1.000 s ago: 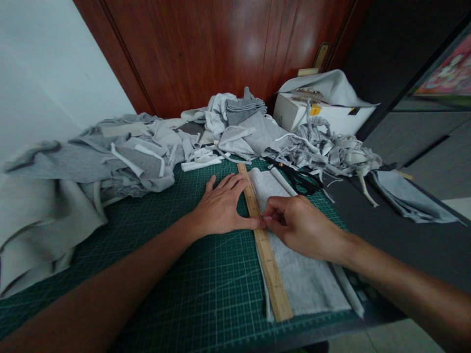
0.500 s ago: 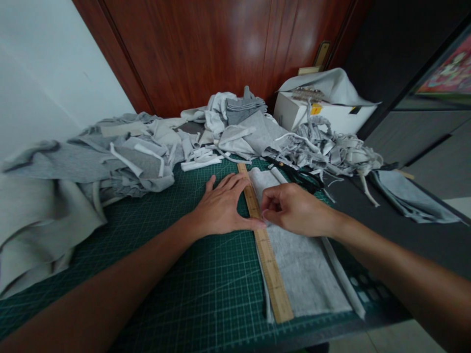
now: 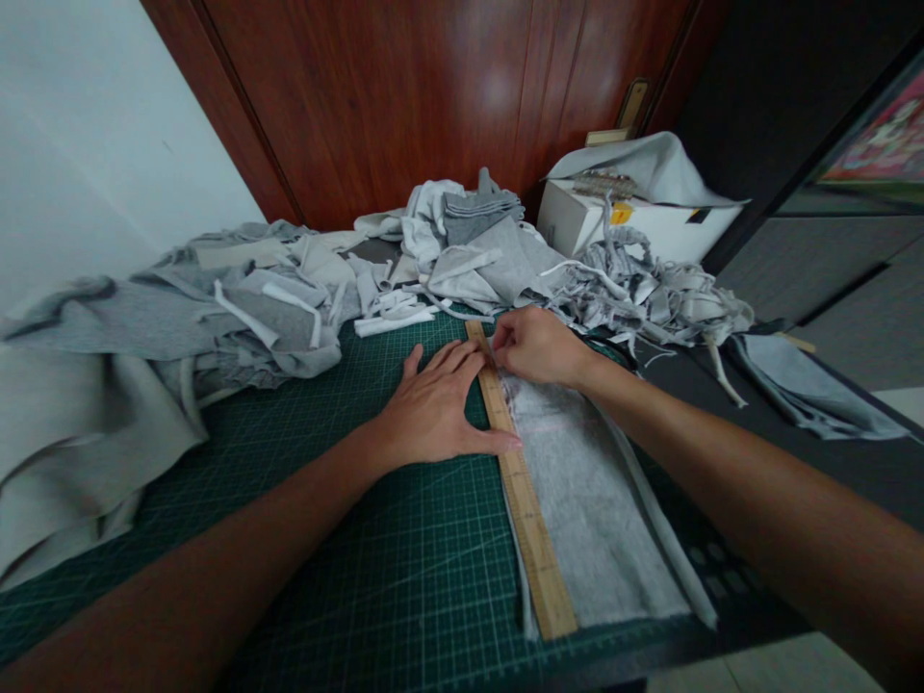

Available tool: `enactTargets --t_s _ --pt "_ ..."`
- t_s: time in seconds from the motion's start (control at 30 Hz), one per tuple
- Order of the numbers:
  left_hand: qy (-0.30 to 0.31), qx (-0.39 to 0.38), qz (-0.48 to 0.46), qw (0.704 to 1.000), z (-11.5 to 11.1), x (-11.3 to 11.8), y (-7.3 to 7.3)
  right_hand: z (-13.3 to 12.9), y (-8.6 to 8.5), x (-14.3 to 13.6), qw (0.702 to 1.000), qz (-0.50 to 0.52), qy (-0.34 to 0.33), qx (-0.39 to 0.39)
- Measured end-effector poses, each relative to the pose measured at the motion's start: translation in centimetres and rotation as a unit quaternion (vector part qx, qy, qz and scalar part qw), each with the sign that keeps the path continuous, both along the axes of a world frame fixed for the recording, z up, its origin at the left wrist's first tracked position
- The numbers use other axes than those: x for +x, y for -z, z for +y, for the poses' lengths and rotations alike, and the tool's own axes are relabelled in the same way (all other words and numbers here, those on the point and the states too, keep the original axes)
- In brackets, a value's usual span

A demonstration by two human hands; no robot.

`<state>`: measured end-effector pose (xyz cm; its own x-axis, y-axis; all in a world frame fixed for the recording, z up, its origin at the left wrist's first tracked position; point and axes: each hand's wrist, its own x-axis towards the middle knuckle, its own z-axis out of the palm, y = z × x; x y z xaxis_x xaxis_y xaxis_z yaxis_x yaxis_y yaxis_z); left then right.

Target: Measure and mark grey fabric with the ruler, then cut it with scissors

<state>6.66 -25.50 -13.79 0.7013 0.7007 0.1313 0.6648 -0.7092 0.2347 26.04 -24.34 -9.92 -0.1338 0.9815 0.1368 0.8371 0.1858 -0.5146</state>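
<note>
A wooden ruler (image 3: 532, 534) lies lengthwise along the left side of a flat piece of grey fabric (image 3: 599, 520). My left hand (image 3: 440, 404) is spread open, its fingertips and thumb pressing on the ruler's upper half. At the ruler's far end my right hand (image 3: 538, 346) is closed in a pinch beside the right edge, low over the fabric. Whatever sits between its fingers is too small or hidden to make out. Faint dark and reddish marks show on the fabric near the ruler. Both lie on a green gridded cutting mat (image 3: 346, 577).
Grey fabric pieces (image 3: 281, 308) heap up at the left and back. A tangle of fabric strips (image 3: 650, 289) lies at the back right, before a white box (image 3: 577, 217). Folded grey cloth (image 3: 815, 385) rests on the dark tabletop at right. Behind stands a brown wooden door (image 3: 375, 106).
My right hand has slid away from me along the ruler's edge, from beside my left thumb to the far end. My left hand and the ruler have stayed put.
</note>
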Motion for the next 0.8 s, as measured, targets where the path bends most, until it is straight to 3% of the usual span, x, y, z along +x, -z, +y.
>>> enactTargets --t_s 0.13,0.37,0.53,0.6,0.7,0.8 --pt "0.009 0.003 -0.016 1.000 0.1 -0.1 0.3 0.6 0.2 0.9 0.996 0.085 0.035 0.022" --pt "0.025 0.008 -0.040 0.999 0.3 -0.3 0.3 -0.9 0.6 4.9 0.974 0.215 0.000 -0.070" --pt "0.023 -0.004 -0.026 0.999 0.2 -0.5 -0.1 -1.0 1.0 5.6 0.966 0.256 0.003 -0.040" --pt "0.022 -0.009 -0.024 0.999 0.0 -0.6 -0.3 -0.9 0.9 6.2 0.976 0.216 0.000 -0.010" --pt "0.025 -0.014 -0.021 0.999 -0.1 -0.8 -0.7 -0.9 0.3 8.1 0.997 0.027 0.054 0.047" --pt "0.028 -0.023 -0.026 0.999 0.0 -0.9 -1.0 -1.4 -0.4 10.3 0.985 -0.149 0.083 0.038"
